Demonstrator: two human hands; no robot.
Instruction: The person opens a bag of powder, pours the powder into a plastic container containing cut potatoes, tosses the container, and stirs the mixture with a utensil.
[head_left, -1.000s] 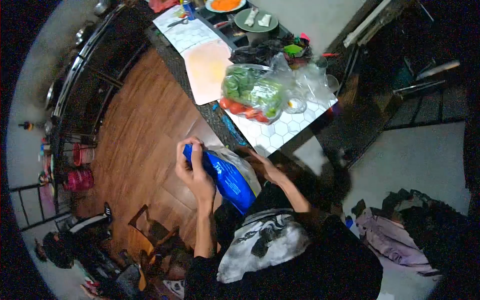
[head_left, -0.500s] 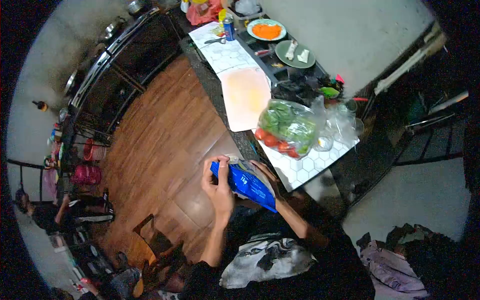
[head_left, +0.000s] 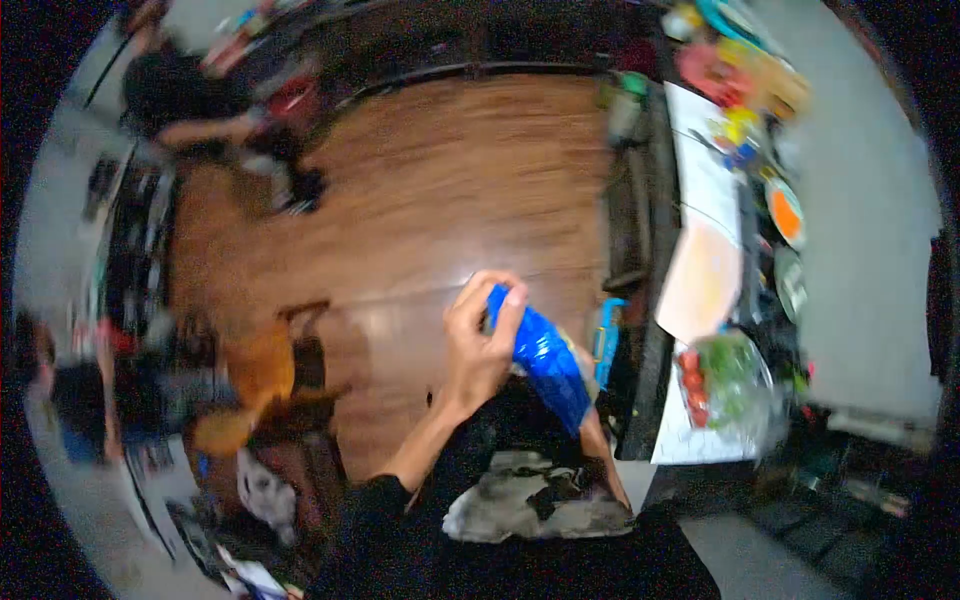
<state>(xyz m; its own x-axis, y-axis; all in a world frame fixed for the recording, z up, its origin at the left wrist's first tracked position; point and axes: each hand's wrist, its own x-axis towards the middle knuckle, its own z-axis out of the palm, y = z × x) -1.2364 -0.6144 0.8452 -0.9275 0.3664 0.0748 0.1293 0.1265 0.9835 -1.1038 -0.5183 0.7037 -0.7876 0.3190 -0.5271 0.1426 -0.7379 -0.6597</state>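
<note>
Far left, a seated-looking person (head_left: 80,395) is blurring out, so posture is uncertain; above, a second person (head_left: 185,95) is also smearing. Next, a wooden chair (head_left: 262,365) is standing on the floor (head_left: 420,200).

Center: left hand (head_left: 478,335) is closing on the upper end of the blue bag (head_left: 548,365), thumb near the camera side. Bag is slanting down to the right, in front of the torso, clear of the counter. Right hand is hiding behind it; can't tell its grip, only the right forearm (head_left: 603,465) is showing.

Handling call: bag is looking flexible, so likely sagging. I'd be pinching the top firmly without squeezing the middle, and supporting the low end from beneath.

Right: counter (head_left: 644,395) is carrying a cutting board (head_left: 705,280), tomatoes (head_left: 692,385) and bagged greens (head_left: 735,370).
</note>
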